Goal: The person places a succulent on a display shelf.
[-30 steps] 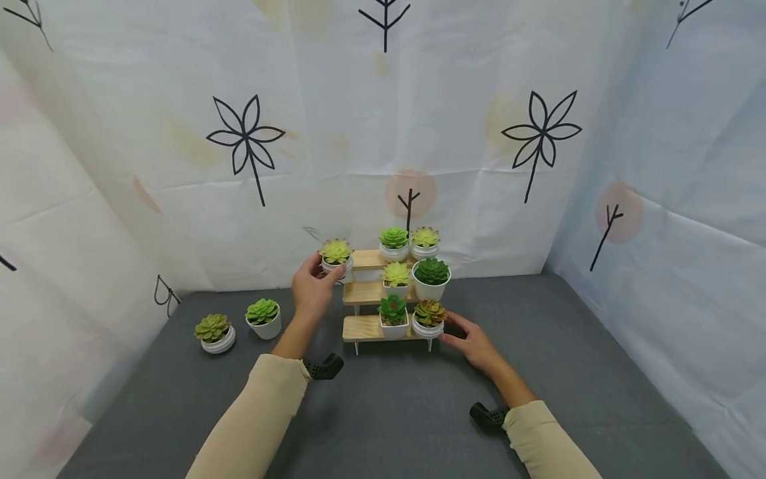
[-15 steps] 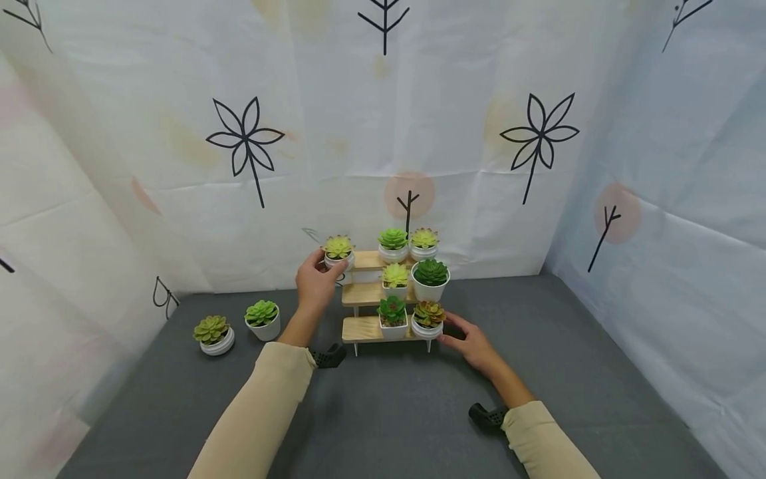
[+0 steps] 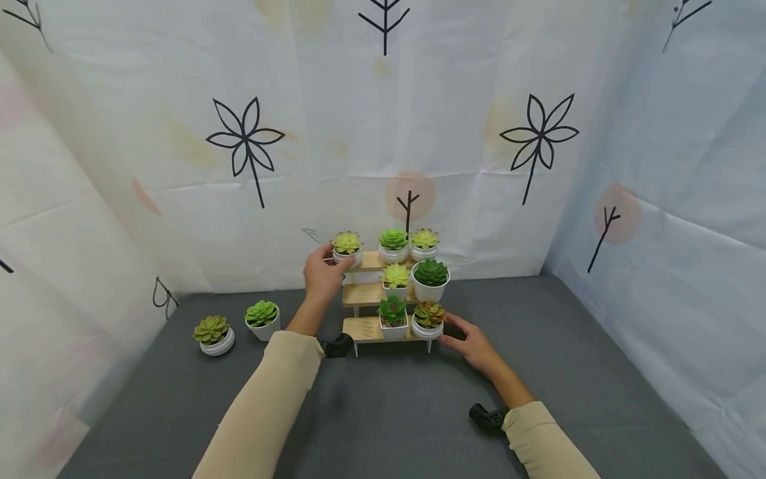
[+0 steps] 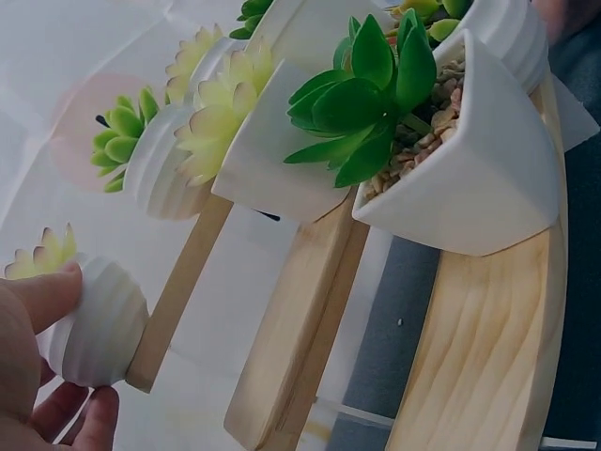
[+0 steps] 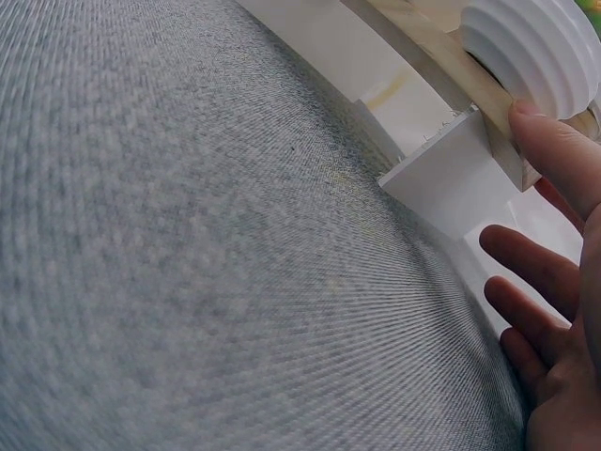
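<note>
My left hand [image 3: 324, 271] holds a small potted succulent [image 3: 347, 247] with yellow-green leaves at the left end of the top shelf. In the left wrist view, thumb and fingers grip its ribbed white pot [image 4: 99, 319], right at the shelf's end. The three-tier wooden plant stand [image 3: 361, 293] bears several potted succulents on its right half. My right hand [image 3: 473, 342] pinches the right end of its bottom shelf [image 5: 498, 141], thumb at the foot of a ribbed white pot [image 5: 531, 52], other fingers loose. That pot holds a reddish-brown succulent [image 3: 429, 314].
Two more potted succulents, one olive-green [image 3: 213, 332] and one bright green [image 3: 263, 318], stand on the grey tabletop [image 3: 383, 412] left of the stand. A patterned white cloth [image 3: 383, 120] rises close behind the stand. Dark camera mounts are on both wrists.
My left hand has moved right with the yellow-green succulent, bringing it over the left end of the top shelf. The right hand and the stand have stayed put.
</note>
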### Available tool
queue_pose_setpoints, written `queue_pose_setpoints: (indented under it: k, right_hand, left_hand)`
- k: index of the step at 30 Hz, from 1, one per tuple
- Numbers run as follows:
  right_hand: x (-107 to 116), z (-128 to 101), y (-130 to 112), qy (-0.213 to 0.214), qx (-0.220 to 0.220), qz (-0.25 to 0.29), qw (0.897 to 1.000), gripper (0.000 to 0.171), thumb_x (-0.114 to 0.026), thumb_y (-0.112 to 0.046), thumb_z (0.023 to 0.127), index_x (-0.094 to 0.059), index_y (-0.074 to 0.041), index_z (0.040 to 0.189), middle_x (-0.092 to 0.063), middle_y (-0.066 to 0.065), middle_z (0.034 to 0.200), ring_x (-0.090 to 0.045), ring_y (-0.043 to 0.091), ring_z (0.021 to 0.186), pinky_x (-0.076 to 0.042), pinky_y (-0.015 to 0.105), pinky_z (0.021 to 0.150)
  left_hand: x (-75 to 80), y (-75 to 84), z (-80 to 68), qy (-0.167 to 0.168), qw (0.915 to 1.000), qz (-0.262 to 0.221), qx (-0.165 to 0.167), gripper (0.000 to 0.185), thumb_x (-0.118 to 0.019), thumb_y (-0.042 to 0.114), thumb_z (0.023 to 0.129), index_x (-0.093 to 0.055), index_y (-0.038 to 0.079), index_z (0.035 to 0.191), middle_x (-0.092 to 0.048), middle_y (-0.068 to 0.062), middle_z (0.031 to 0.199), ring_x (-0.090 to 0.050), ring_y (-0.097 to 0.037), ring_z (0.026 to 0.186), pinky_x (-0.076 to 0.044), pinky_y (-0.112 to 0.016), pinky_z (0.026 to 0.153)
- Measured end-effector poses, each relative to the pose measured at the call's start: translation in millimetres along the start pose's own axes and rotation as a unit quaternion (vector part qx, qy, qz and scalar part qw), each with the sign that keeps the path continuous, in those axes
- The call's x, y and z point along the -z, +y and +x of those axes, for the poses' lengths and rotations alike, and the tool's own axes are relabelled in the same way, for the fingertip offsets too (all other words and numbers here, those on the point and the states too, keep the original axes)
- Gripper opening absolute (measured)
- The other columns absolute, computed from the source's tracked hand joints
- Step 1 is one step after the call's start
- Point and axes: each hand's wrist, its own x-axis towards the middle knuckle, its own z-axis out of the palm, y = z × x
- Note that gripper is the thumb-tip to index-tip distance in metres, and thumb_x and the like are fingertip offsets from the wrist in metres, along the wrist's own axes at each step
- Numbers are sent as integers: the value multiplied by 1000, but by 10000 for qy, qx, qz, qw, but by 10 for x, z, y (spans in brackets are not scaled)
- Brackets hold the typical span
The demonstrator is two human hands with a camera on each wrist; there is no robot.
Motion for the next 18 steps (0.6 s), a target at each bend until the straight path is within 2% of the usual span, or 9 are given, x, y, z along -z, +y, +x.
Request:
queue_pose_setpoints:
  k: [9, 14, 18]
  right_hand:
    - [-8, 1, 16, 7, 66, 15, 10000, 56, -68, -12, 91, -47, 5, 140, -54, 26, 132, -45, 43, 127, -30, 60, 103]
    - [25, -65, -257, -87, 49, -16, 9999, 53, -65, -6, 92, -45, 12, 138, -53, 31, 130, -44, 47, 126, -29, 62, 102]
    - [18, -52, -217, -77, 73, 1, 9999, 54, -66, -7, 91, -46, 10, 138, -54, 30, 131, -44, 46, 126, -30, 61, 102]
  left_hand:
    - [-58, 22, 15, 0, 9999, 19, 114, 55, -74, 24, 87, -53, 4, 134, -55, -16, 125, -54, -29, 110, -45, -44, 89]
    - [-58, 16, 30, -25, 9999, 158, 37, 51, -74, 27, 87, -56, 5, 129, -57, -15, 124, -53, -30, 111, -44, -45, 90]
    - [-68, 17, 37, -88, 9996, 272, -39, 51, -73, 28, 88, -56, 6, 130, -56, -16, 124, -51, -31, 114, -43, -46, 91]
